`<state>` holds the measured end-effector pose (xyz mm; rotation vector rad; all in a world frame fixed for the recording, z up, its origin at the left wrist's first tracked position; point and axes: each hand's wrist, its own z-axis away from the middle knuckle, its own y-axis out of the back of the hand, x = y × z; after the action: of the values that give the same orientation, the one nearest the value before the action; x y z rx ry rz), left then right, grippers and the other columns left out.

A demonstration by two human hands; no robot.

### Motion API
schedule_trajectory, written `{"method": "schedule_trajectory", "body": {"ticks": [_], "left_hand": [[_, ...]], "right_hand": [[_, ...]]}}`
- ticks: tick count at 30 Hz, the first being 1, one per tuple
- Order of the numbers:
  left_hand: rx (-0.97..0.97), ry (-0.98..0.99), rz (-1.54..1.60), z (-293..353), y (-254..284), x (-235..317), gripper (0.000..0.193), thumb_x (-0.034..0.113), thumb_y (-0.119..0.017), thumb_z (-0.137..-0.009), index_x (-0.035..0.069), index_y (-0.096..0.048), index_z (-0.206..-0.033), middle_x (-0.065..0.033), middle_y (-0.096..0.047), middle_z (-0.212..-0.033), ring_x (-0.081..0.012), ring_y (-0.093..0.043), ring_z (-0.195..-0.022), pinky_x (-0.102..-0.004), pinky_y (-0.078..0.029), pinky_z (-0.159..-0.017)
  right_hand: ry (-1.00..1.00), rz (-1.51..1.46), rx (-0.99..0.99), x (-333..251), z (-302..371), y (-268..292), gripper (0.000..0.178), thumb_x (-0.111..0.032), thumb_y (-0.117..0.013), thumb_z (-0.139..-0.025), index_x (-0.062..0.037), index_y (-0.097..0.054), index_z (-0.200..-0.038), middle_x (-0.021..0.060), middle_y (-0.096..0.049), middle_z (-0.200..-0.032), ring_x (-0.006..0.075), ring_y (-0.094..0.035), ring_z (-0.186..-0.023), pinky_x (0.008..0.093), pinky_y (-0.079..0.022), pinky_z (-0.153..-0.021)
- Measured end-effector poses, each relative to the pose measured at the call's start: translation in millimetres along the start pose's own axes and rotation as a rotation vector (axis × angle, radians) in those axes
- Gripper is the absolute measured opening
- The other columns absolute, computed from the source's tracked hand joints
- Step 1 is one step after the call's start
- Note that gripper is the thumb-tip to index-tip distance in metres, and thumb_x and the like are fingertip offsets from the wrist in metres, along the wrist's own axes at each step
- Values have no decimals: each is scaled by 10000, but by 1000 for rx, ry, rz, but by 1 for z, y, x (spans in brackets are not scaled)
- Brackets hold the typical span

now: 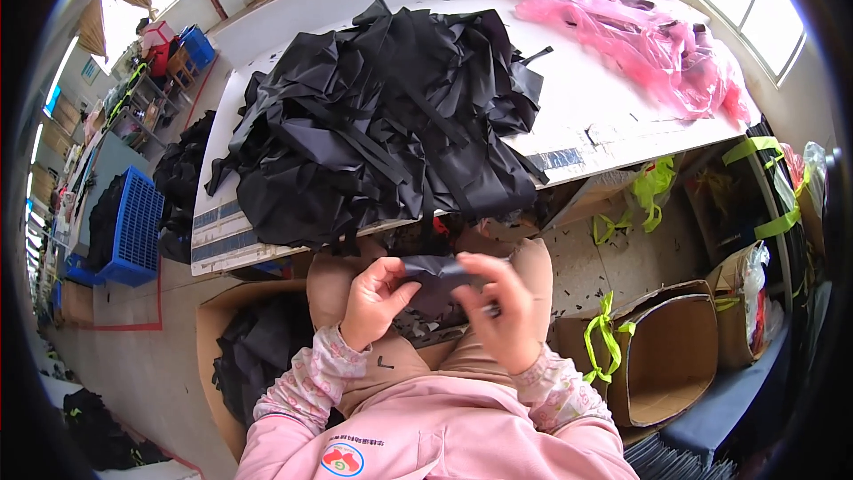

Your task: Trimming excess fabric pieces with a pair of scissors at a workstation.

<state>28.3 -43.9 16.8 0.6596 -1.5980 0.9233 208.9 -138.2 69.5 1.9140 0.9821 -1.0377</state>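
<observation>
Above my lap, my left hand pinches the left edge of a small piece of black fabric between thumb and fingers. At the fabric's right side is my right hand, slightly blurred, its fingers curled. A small dark object shows at its palm, too small to name. Just beyond the hands, a large heap of black fabric pieces with straps lies on the white table and hangs over its near edge.
Pink plastic film lies at the table's far right. Left of my legs, a cardboard box holds black fabric. An open cardboard box with a yellow-green ribbon stands at right. A blue crate stands farther left. Dark scraps litter the floor.
</observation>
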Motion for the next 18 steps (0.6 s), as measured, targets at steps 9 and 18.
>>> {"method": "schedule_trajectory", "body": {"ticks": [9, 18], "left_hand": [[9, -191, -124, 11, -22, 22, 506, -106, -581, -855, 42, -427, -1314, -65, -568, -1021, -125, -572, -909, -240, -472, -811], [-133, -199, -428, 3, 1, 23, 206, -3, -668, -853, 6, -658, -1058, -51, -586, -1033, -138, -586, -930, -254, -456, -842]], "right_hand": [[-48, 40, -82, 21, 7, -21, 224, -97, -738, -798, -27, -603, -962, 118, -601, -816, 305, -609, -704, 349, -488, -602], [57, -60, -222, 28, 2, -7, 186, -56, -722, -791, -14, -610, -934, 98, -588, -778, 234, -594, -636, 309, -470, -579]]}}
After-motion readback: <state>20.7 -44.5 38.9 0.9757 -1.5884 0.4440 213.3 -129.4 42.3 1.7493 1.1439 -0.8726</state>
